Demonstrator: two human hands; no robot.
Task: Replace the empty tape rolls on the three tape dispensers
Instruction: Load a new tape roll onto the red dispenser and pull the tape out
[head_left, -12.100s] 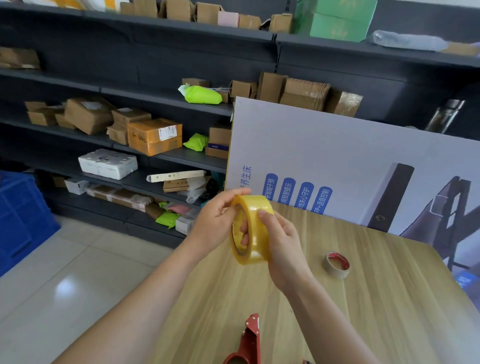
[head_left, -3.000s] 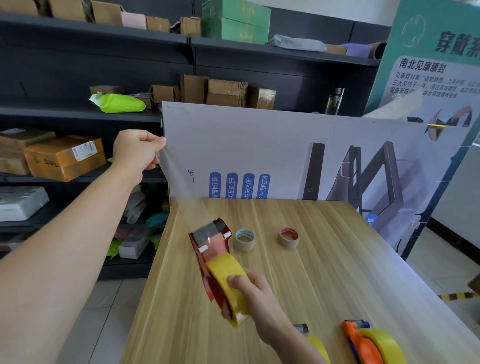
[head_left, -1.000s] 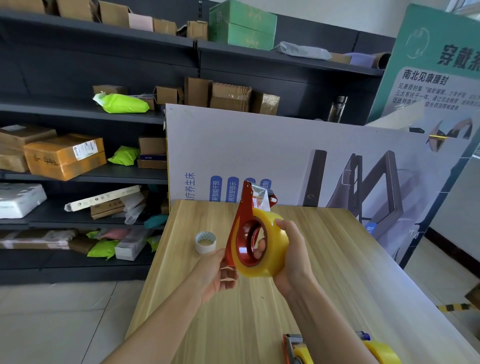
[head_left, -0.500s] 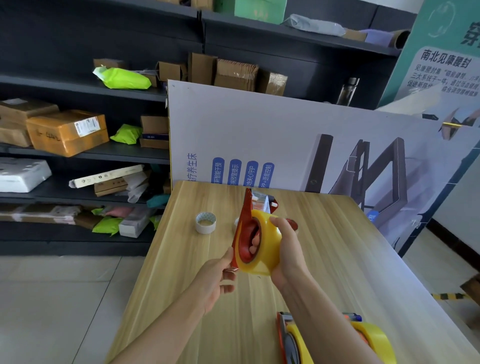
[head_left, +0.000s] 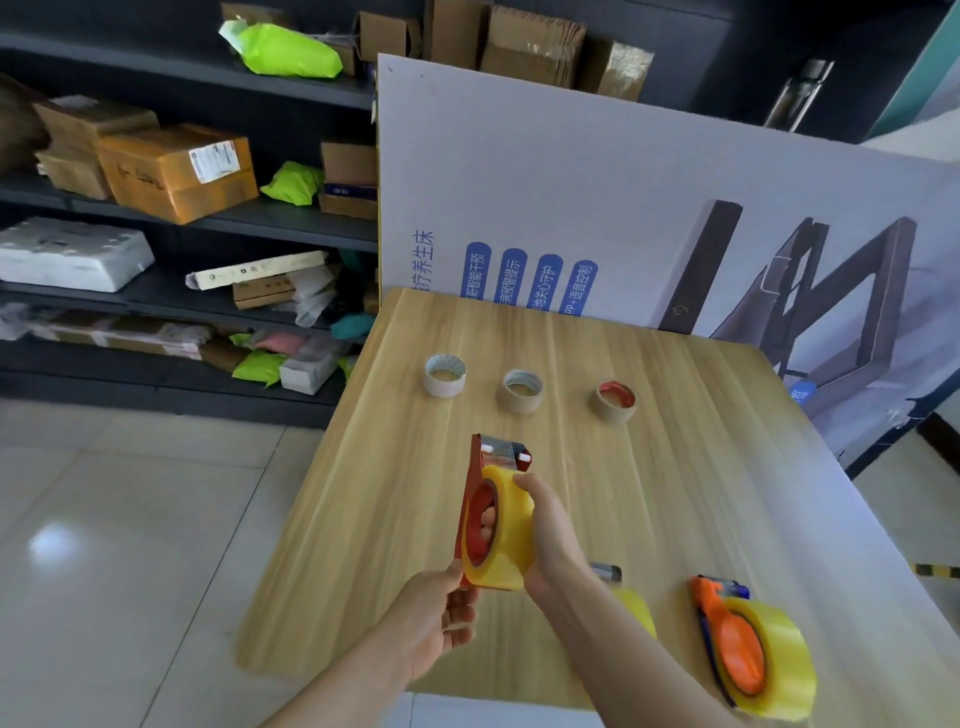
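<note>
A red tape dispenser (head_left: 474, 496) carrying a full yellow tape roll (head_left: 506, 540) is held upright above the wooden table (head_left: 675, 467). My right hand (head_left: 553, 535) grips the roll from the right side. My left hand (head_left: 441, 613) holds the dispenser's lower end from the left. Three empty tape cores stand in a row further back: a white one (head_left: 444, 375), a grey one (head_left: 522, 391) and a red-lined one (head_left: 614, 401). An orange dispenser with a yellow roll (head_left: 753, 657) lies at the near right. A third dispenser with a yellow roll (head_left: 631, 608) is mostly hidden behind my right forearm.
A large printed board (head_left: 597, 197) leans upright along the table's far edge. Dark shelves (head_left: 182, 218) with cardboard boxes and parcels stand to the left and behind. Tiled floor (head_left: 130, 519) lies left of the table's edge.
Both hands have brought the red dispenser lower and nearer to me. The view has tilted down, so all three empty cores and the orange dispenser now show.
</note>
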